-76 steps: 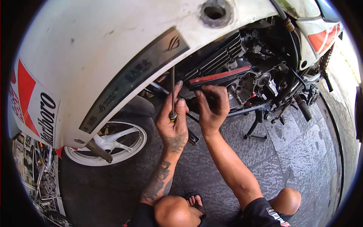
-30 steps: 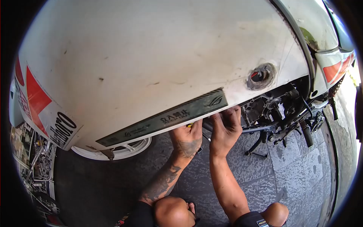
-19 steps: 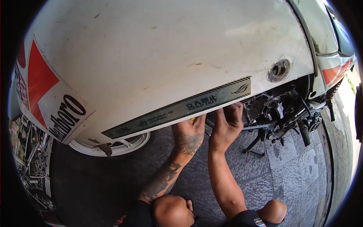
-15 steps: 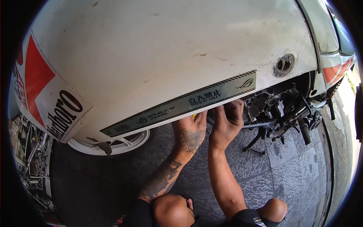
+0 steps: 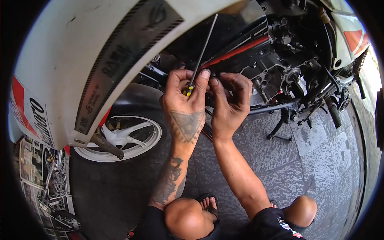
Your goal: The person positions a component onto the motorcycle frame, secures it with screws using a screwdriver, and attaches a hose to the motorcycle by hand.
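Note:
My left hand (image 5: 185,106) is closed round a screwdriver (image 5: 204,48) with a yellow and black handle. Its thin metal shaft points up, past the thumb. Right beside it, the thumb and fingers of my right hand (image 5: 230,106) pinch a small dark piece (image 5: 213,76), too small to name. The fingertips of both hands almost meet in front of the motorcycle's open side. Behind them, a red bar (image 5: 238,52) runs along the frame, with the bare engine (image 5: 282,76) to its right. A large white fairing panel (image 5: 44,52) with stickers hangs at the upper left.
Below the panel is a white-spoked wheel (image 5: 132,140) with a dark tyre. A footpeg (image 5: 333,112) and stand (image 5: 276,130) stick out at right. Motorcycle parts (image 5: 56,180) lie along the left edge. Grey tiles (image 5: 264,176) cover the floor around my feet.
Both hands have come out from behind the panel's lower edge, bringing the screwdriver into sight. The panel now appears tilted and farther left, and more of the engine and frame shows.

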The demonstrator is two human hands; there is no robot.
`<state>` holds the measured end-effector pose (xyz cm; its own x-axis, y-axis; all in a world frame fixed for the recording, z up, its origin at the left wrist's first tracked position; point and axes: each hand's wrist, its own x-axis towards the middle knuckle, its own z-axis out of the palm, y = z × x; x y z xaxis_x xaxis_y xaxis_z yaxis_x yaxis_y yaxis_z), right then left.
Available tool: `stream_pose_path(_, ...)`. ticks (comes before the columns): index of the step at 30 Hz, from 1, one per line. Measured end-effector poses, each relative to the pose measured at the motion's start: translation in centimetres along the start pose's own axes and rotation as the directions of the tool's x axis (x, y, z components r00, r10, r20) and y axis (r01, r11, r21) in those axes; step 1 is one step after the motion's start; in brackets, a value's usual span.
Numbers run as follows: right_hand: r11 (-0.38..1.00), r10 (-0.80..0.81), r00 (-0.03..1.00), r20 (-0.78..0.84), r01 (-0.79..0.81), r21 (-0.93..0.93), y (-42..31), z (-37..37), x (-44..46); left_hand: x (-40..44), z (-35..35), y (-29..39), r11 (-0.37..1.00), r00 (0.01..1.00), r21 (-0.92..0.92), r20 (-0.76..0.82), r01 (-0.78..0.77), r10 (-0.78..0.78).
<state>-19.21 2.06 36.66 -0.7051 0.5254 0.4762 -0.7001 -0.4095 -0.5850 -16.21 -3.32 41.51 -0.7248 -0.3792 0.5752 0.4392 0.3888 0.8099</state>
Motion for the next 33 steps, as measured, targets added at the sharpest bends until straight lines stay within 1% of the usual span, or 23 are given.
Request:
stream_pose_path(1, 0.995, -0.065, 0.998, 0.019, 0.067, -0.078, 0.1, -0.1, -0.1, 0.2, 0.1, -0.4, 0.999, 0.999, 0.005, -0.011, -0.049, 0.049)
stream_pose_path(2, 0.979, -0.129, 0.991, 0.045, 0.135, -0.154, 0.2, -0.2, -0.1, 0.1, 0.1, -0.7, 0.999, 0.999, 0.016, -0.002, -0.047, 0.047)
stream_pose_path(3, 0.98, -0.124, 0.992, 0.036, 0.128, -0.152, 0.2, -0.5, 0.3, 0.1, 0.2, -0.7, 0.998, 0.998, 0.017, -0.038, -0.058, 0.058)
stream_pose_path(4, 0.96, -0.156, 0.983, 0.101, 0.175, -0.219, 0.1, -0.9, 0.8, 0.2, 0.2, -0.7, 0.998, 0.995, 0.019, -0.075, -0.065, 0.067)
stream_pose_path(5, 0.934, -0.164, 0.973, 0.161, 0.205, -0.292, 0.0, -1.5, 0.6, 0.4, 0.1, -1.5, 0.992, 0.991, 0.076, -0.085, -0.097, 0.103)
stream_pose_path(6, 0.963, -0.163, 0.978, 0.131, 0.186, -0.193, 0.3, -1.3, 0.7, 0.4, 0.3, -1.4, 0.994, 0.991, 0.052, -0.087, -0.1, 0.104)
stream_pose_path(7, 0.951, -0.148, 0.977, 0.151, 0.182, -0.248, -0.2, -1.4, 1.0, 0.3, 0.3, -1.1, 0.995, 0.991, 0.029, -0.087, -0.1, 0.102)
stream_pose_path(8, 0.921, -0.189, 0.963, 0.193, 0.242, -0.306, -0.2, -1.7, 1.4, 0.4, 0.4, -0.9, 0.996, 0.993, 0.008, -0.082, -0.089, 0.089)
stream_pose_path(9, 0.883, -0.223, 0.945, 0.24, 0.3, -0.361, -0.2, -2.1, 1.7, 0.5, 0.4, -1.4, 0.992, 0.989, -0.004, -0.081, -0.126, 0.126)
stream_pose_path(10, 0.853, -0.237, 0.933, 0.27, 0.333, -0.402, -0.3, -2.2, 1.9, 0.5, 0.4, -1.5, 0.992, 0.989, 0.011, -0.083, -0.125, 0.126)
stream_pose_path(11, 0.852, -0.233, 0.936, 0.264, 0.327, -0.409, -0.2, -2.3, 2.2, 0.5, 0.4, -1.6, 0.992, 0.988, 0.024, -0.085, -0.127, 0.129)
stream_pose_path(13, 0.822, -0.307, 0.893, 0.329, 0.423, -0.381, -0.2, -2.5, 2.5, 0.3, 0.3, -1.2, 0.992, 0.99, 0.013, -0.063, -0.129, 0.129)
stream_pose_path(15, 0.829, -0.313, 0.891, 0.328, 0.425, -0.363, -0.4, -2.4, 2.7, 0.5, 0.4, -1.1, 0.989, 0.988, -0.015, -0.044, -0.147, 0.146)
stream_pose_path(17, 0.814, -0.364, 0.863, 0.351, 0.478, -0.33, 0.1, -2.4, 2.9, 0.6, 0.2, -1.5, 0.986, 0.986, 0.061, -0.047, -0.156, 0.159)
stream_pose_path(18, 0.797, -0.417, 0.841, 0.344, 0.521, -0.305, 0.3, -2.2, 3.1, 0.7, 0.2, -1.5, 0.981, 0.982, 0.073, -0.047, -0.182, 0.185)
stream_pose_path(19, 0.796, -0.416, 0.844, 0.339, 0.519, -0.313, 0.4, -2.3, 3.3, 0.7, 0.0, -1.5, 0.981, 0.982, 0.071, -0.038, -0.18, 0.183)
stream_pose_path(21, 0.711, -0.46, 0.783, 0.42, 0.608, -0.354, 0.5, -2.6, 3.8, 0.8, -0.1, -1.5, 0.973, 0.98, 0.121, -0.01, -0.196, 0.199)
stream_pose_path(22, 0.698, -0.461, 0.776, 0.43, 0.617, -0.364, 0.6, -2.6, 4.0, 0.9, 0.1, -1.5, 0.972, 0.975, 0.106, -0.044, -0.211, 0.217)
stream_pose_path(23, 0.697, -0.455, 0.779, 0.432, 0.613, -0.371, 0.6, -2.8, 4.3, 0.9, 0.1, -1.7, 0.973, 0.977, 0.105, -0.041, -0.204, 0.209)
stream_pose_path(25, 0.634, -0.469, 0.733, 0.493, 0.668, -0.39, 0.4, -2.9, 4.6, 1.2, -0.1, -2.2, 0.962, 0.972, 0.164, -0.055, -0.219, 0.23)
stream_pose_path(29, 0.666, -0.467, 0.734, 0.493, 0.659, -0.35, 0.1, -2.9, 4.1, 1.2, 0.0, -2.2, 0.958, 0.965, 0.156, -0.069, -0.242, 0.255)
stream_pose_path(31, 0.683, -0.452, 0.749, 0.484, 0.64, -0.353, -0.4, -3.0, 3.6, 1.2, 0.0, -2.2, 0.95, 0.962, 0.184, -0.053, -0.254, 0.267)
stream_pose_path(33, 0.772, -0.44, 0.8, 0.408, 0.569, -0.282, -0.6, -3.2, 3.2, 1.0, 0.1, -2.0, 0.973, 0.972, 0.032, -0.036, -0.23, 0.231)
